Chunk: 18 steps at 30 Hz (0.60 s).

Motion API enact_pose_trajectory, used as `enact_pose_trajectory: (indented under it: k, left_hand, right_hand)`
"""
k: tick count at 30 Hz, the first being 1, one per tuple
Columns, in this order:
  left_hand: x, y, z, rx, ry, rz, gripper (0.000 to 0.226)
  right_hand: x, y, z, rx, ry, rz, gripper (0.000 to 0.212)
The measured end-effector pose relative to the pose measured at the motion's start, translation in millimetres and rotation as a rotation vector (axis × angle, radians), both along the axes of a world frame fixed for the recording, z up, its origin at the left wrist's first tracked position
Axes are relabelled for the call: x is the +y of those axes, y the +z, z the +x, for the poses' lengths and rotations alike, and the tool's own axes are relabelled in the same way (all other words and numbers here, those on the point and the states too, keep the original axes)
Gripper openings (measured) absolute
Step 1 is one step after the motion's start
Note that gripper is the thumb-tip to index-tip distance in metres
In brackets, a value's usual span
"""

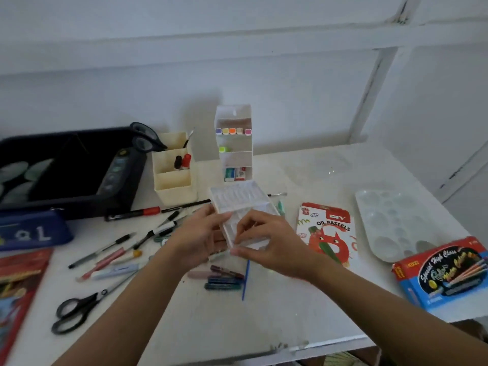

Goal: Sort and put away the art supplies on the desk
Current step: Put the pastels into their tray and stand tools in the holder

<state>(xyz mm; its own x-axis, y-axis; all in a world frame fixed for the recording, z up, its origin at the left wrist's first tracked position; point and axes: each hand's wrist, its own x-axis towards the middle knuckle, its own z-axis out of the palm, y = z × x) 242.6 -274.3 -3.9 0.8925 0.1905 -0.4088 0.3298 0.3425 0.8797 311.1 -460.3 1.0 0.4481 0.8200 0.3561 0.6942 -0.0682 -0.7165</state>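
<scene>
Both hands meet on a white plastic insert tray [239,200], held tilted just above the middle of the tabletop [211,326]. The left hand [200,233] grips the tray's left edge with its fingers curled under, and the right hand [266,241] pinches its near end between thumb and fingertips. Right of the tray lies the oil pastels box [327,231], flat on the tabletop. Farther right is a clear paint palette [390,223], with a blue water colour box [443,273] nearer the front edge. Just below the tray a few loose pastel sticks [224,278] lie in a small cluster beside a thin blue stick [246,278]. Left of the tray pens and markers [126,247] are scattered, with black scissors [76,310] nearer the front. Behind the tray stand a cream desk organizer [174,173] and a white tiered holder [235,143] with coloured marker caps showing. A black case [66,170] sits far to the left.
</scene>
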Motion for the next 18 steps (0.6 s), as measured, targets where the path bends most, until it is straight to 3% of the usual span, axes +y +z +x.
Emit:
enact_pose_trajectory:
  k: [7,9,13,15,18]
  left_hand:
    - [76.6,-8.3,-85.1,-0.004,0.239,0.153,0.034]
    - [94.9,-14.4,-111.9,-0.005,0.317,0.197,0.029]
    - [124.9,-26.2,-152.0,-0.006,0.413,0.12,0.031]
    - [134.1,-28.1,-161.6,-0.003,0.449,0.068,0.028]
    - [143.7,-30.7,-166.4,0.017,0.465,0.063,0.023]
  right_hand:
    - [54.0,-9.1,-14.5,0.021,-0.073,0.134,0.012]
    - [63.6,-13.3,-13.4,-0.039,-0.053,-0.041,0.014]
    - [79.2,-19.1,-15.0,-0.195,-0.007,-0.638,0.009]
    - [85.5,-17.3,-19.0,-0.233,-0.029,-0.774,0.01]
    - [92.5,-11.3,-21.9,-0.239,-0.096,-0.824,0.012]
